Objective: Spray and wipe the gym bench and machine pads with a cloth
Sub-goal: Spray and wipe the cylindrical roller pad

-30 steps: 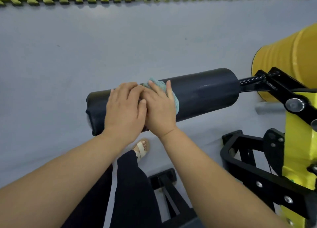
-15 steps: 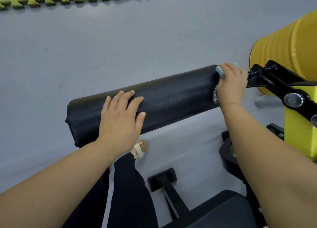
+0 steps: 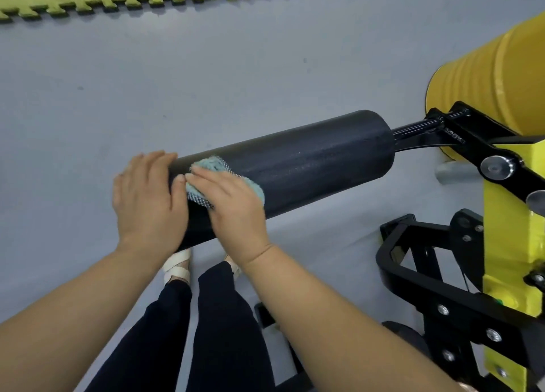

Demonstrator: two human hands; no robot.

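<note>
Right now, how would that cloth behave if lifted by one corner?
Probably floppy: the cloth drapes around the curved pad under the right hand. Likely light: it looks thin. Its fuzzy pile should resist sliding.

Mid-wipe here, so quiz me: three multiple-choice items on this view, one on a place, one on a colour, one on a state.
1. Where on the black roller pad does the cloth lie?
A. At the end by the yellow frame
B. Near the end far from the yellow frame
C. Draped over a bucket

2. What colour is the cloth?
A. Red
B. White
C. Pale blue-green

3. What is the left hand doing?
A. Resting flat on the pad, holding nothing
B. Gripping a spray bottle
C. Hanging clear of the pad

Answers:
1 B: the cloth sits under the right hand, next to the left hand and well away from the frame.
2 C: its fluffy edge shows pale blue-green against the black pad.
3 A: its fingers lie straight over the pad's top with nothing in them.
</note>
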